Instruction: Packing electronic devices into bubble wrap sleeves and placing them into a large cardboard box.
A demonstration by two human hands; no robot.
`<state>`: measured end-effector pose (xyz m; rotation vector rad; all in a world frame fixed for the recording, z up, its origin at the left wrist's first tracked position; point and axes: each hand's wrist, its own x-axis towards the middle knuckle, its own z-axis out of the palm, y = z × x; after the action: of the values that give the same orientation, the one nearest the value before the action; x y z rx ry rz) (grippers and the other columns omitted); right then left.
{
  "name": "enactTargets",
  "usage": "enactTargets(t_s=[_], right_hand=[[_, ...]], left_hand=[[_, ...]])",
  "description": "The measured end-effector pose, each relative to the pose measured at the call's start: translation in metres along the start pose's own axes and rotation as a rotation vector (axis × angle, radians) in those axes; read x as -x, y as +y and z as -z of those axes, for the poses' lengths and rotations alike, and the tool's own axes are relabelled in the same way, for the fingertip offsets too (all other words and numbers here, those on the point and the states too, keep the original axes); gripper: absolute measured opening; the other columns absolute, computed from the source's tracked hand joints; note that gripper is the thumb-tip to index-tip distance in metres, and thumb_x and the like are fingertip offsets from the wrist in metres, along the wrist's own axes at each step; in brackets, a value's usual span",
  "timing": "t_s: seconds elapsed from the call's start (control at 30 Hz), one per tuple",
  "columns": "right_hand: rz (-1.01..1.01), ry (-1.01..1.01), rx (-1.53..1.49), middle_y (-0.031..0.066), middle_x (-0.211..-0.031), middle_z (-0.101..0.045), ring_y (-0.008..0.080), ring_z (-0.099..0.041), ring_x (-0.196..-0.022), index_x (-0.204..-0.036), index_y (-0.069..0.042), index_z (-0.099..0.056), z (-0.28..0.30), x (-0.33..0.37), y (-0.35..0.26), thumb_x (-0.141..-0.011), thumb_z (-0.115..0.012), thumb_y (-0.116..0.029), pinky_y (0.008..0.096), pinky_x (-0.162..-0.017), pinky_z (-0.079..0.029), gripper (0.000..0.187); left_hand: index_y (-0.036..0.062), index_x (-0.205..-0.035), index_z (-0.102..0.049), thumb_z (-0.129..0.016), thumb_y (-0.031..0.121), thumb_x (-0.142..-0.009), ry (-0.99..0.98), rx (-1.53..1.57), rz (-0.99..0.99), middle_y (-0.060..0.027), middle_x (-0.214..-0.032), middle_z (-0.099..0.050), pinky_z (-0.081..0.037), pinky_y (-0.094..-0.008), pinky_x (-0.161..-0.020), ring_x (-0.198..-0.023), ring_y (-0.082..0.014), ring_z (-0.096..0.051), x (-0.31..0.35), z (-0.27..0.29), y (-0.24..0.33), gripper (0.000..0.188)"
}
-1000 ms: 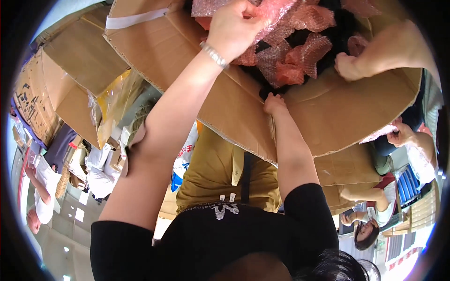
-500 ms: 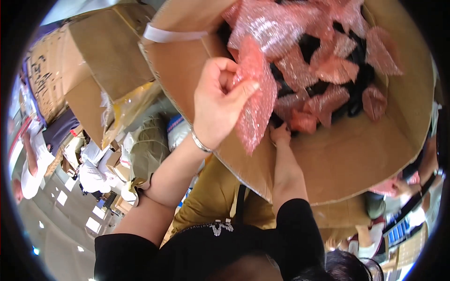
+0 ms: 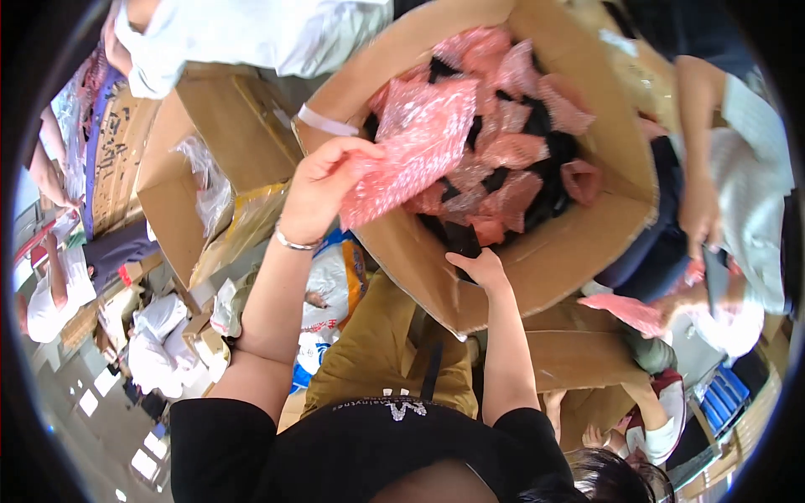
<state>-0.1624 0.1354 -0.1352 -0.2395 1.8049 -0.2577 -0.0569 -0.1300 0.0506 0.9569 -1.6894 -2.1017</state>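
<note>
And there's the change: half a second ago we had the pink bubble-wrap bag (image 3: 423, 138) hanging bunched and narrow; now we see it spread out flat and slanting across the left rim of the cardboard box (image 3: 553, 272). The left hand (image 3: 319, 186) has its near end pinched between thumb and fingers. Down in the box's near corner we now get a clearer look at the right hand (image 3: 484, 268), closed narrow on a black item (image 3: 461, 241), thumb laid over it. The view has shifted too: we catch more of the box, and a person in white (image 3: 251, 33) has come in at the top.

Inside the box, we have more pink wrap pieces (image 3: 516, 151) strewn over dark things, with a white strip (image 3: 327, 123) at the left rim. Around us it's crowded: an open carton (image 3: 239, 126) to the left, a white, blue and orange sack (image 3: 331, 285) by our trousers (image 3: 360, 335). On the right we spot a co-worker's hand (image 3: 683, 303) with a pink sheet (image 3: 625, 310), and beyond it, blue stacked things (image 3: 719, 396).
</note>
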Motion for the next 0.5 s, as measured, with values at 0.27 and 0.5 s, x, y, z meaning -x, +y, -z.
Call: enactTargets(t_s=[0.27, 0.5], right_hand=[[0.814, 0.284, -0.996, 0.0033, -0.101, -0.061, 0.012, -0.057, -0.086, -0.116, 0.001, -0.053, 0.115, 0.261, 0.036, -0.072, -0.071, -0.008, 0.0252, -0.079, -0.045, 0.048], [1.171, 0.853, -0.71, 0.0053, -0.092, -0.06, 0.0118, -0.056, -0.082, -0.103, 0.002, -0.062, 0.123, 0.456, 0.095, -0.071, -0.07, 0.001, 0.0238, -0.076, -0.044, 0.033]], left_hand=[[0.0023, -0.101, -0.055, -0.052, 0.01, -0.088, -0.229, 0.388, -0.102, -0.0022, -0.091, -0.06, -0.046, -0.0248, -0.076, -0.083, -0.0103, -0.057, 0.058, -0.058, 0.116, 0.015], [0.0021, -0.102, -0.055, -0.052, 0.015, -0.089, -0.636, 0.482, -0.218, -0.0048, -0.095, -0.062, -0.047, -0.0271, -0.078, -0.087, -0.013, -0.059, 0.109, -0.159, 0.183, 0.018]])
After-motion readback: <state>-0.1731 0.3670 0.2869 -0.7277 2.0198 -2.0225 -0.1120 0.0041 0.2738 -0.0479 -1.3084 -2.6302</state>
